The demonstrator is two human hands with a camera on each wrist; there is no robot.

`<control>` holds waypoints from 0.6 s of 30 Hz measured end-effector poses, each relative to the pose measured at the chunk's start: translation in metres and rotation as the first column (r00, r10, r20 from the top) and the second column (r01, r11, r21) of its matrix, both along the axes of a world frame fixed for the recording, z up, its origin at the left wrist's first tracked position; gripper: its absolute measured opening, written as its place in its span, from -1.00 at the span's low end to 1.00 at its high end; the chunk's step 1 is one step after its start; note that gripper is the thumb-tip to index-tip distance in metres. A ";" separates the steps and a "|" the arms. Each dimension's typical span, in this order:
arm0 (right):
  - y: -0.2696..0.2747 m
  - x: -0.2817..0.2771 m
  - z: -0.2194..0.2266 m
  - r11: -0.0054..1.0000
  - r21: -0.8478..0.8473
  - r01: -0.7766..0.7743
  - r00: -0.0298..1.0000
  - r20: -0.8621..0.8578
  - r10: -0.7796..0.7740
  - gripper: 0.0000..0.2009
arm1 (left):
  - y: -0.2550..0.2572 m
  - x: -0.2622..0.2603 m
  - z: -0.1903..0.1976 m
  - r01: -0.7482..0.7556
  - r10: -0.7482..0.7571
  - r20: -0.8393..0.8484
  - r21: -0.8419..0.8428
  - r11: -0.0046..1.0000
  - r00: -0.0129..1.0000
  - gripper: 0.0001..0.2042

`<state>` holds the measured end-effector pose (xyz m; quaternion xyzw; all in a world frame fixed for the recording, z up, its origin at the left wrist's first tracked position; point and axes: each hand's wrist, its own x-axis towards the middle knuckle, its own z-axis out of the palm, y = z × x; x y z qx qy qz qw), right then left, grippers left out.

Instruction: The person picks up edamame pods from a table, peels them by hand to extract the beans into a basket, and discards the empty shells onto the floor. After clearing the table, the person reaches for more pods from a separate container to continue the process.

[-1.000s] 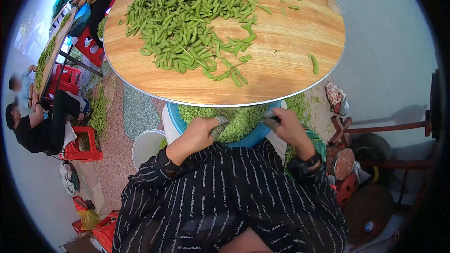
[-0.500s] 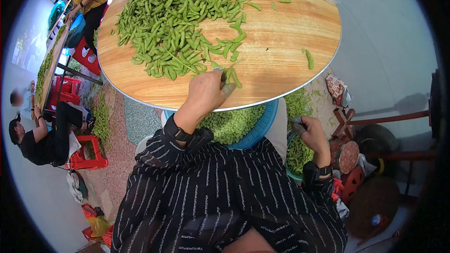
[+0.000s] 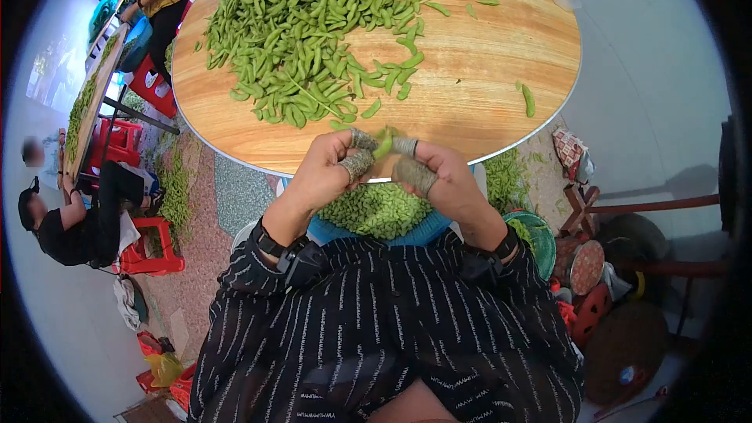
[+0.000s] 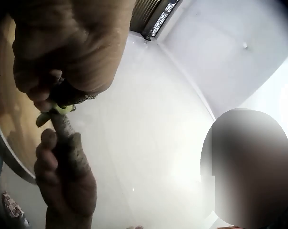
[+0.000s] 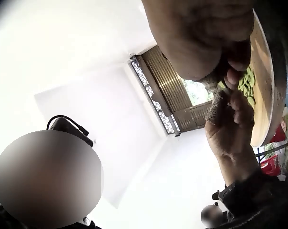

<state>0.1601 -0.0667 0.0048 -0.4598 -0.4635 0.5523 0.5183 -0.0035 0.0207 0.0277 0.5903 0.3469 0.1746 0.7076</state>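
In the head view both hands meet over the near edge of the round wooden table (image 3: 470, 110). The left hand (image 3: 325, 172) pinches a green pod (image 3: 383, 143) between wrapped thumb and finger. Against the pod's other side are the wrapped fingertips of the right hand (image 3: 442, 180), also pinching it. A bit of green pod (image 4: 64, 109) shows between the hands in the left wrist view. Below them a blue basin (image 3: 427, 229) holds shelled green beans (image 3: 376, 210). A large heap of pods (image 3: 305, 23) covers the table's far left part.
A green basket (image 3: 542, 243) stands at the right, near pods on the floor (image 3: 507, 180). One loose pod (image 3: 528, 100) lies on the table's right side. Two people sit at a long table (image 3: 94, 94) on the left, beside red stools (image 3: 157, 247).
The left hand has come back from the tabletop to the table's near edge, now with a pod. The right hand has moved from above the green basket to meet it.
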 end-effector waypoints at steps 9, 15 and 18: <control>0.004 -0.002 0.014 1.000 -0.022 0.001 1.000 -0.024 -0.001 -0.87 | -0.004 -0.003 -0.009 0.076 -0.080 0.012 0.198 0.977 0.997 -0.93; 0.001 -0.003 0.017 0.997 -0.077 -0.021 0.998 -0.067 0.016 -0.89 | -0.002 -0.004 -0.008 0.041 -0.055 0.080 0.161 0.986 0.995 -0.93; 0.002 -0.003 0.016 0.998 -0.062 -0.024 0.997 -0.070 0.020 -0.90 | -0.002 -0.006 -0.008 0.058 -0.068 0.049 0.188 0.981 0.996 -0.93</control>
